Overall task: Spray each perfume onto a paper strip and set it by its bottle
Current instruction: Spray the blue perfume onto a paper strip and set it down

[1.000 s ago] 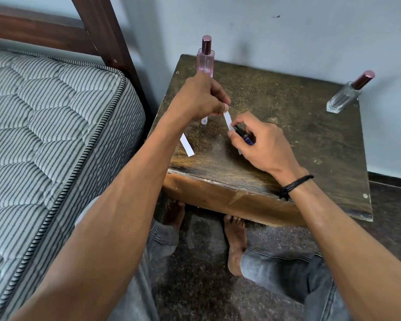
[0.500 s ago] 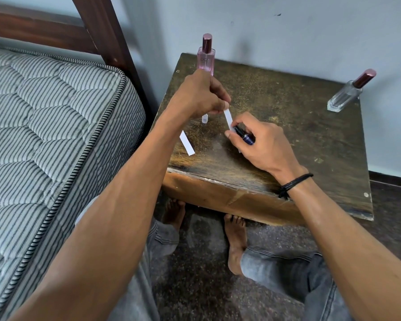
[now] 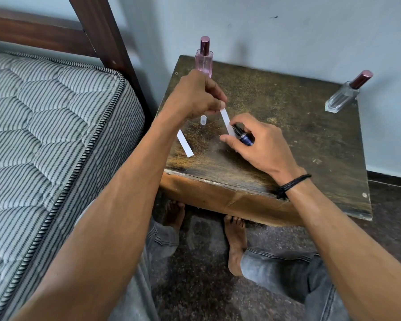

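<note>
My left hand [image 3: 195,96] pinches the top end of a white paper strip [image 3: 226,121] above the dark wooden table [image 3: 287,126]. My right hand [image 3: 262,144] grips a small dark blue perfume bottle [image 3: 243,136], its black nozzle close to the strip's lower part. A clear cap [image 3: 203,120] stands on the table under my left hand. A second paper strip [image 3: 185,143] lies flat near the table's left edge. A pink perfume bottle [image 3: 204,59] stands at the back left corner. A clear bottle with a maroon cap [image 3: 345,95] stands at the back right.
A striped mattress [image 3: 44,135] on a dark wooden bed frame [image 3: 107,38] sits close to the table's left side. A pale wall [image 3: 287,31] is right behind the table. My bare feet [image 3: 235,242] rest on the speckled floor below the front edge.
My right hand has shifted slightly with the blue bottle, its index finger now lifted off the nozzle. A faint mist haze shows on the table under the strip. My left hand stays put.
</note>
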Motion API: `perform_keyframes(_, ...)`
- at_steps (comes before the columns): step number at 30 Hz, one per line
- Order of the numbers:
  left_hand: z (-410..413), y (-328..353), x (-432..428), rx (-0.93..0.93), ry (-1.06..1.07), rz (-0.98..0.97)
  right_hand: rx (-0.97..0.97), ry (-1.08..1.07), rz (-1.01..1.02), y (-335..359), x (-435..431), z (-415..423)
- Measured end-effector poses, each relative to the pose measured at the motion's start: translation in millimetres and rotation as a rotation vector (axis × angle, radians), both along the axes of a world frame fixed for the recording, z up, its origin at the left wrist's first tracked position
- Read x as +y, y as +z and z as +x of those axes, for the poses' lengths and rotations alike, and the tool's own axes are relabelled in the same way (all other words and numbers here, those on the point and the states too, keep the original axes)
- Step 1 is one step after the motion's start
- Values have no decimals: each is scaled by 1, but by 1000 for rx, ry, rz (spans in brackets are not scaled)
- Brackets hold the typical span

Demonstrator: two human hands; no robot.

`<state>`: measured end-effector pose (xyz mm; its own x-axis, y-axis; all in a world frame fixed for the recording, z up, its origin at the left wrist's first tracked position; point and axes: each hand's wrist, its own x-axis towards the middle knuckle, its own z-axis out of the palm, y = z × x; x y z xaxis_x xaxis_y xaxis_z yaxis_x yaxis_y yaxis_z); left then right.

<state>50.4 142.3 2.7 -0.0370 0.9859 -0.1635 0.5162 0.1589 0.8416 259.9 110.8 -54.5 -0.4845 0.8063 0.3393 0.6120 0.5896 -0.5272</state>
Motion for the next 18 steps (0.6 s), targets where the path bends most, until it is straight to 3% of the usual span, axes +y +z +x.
perform_keyframes(4,-6,-1,2,-3,14,2,28,-6,-32,1,3,1)
perform_keyframes(18,-4,0,0,15,-1,12,-145,36,95,-5,-1,0)
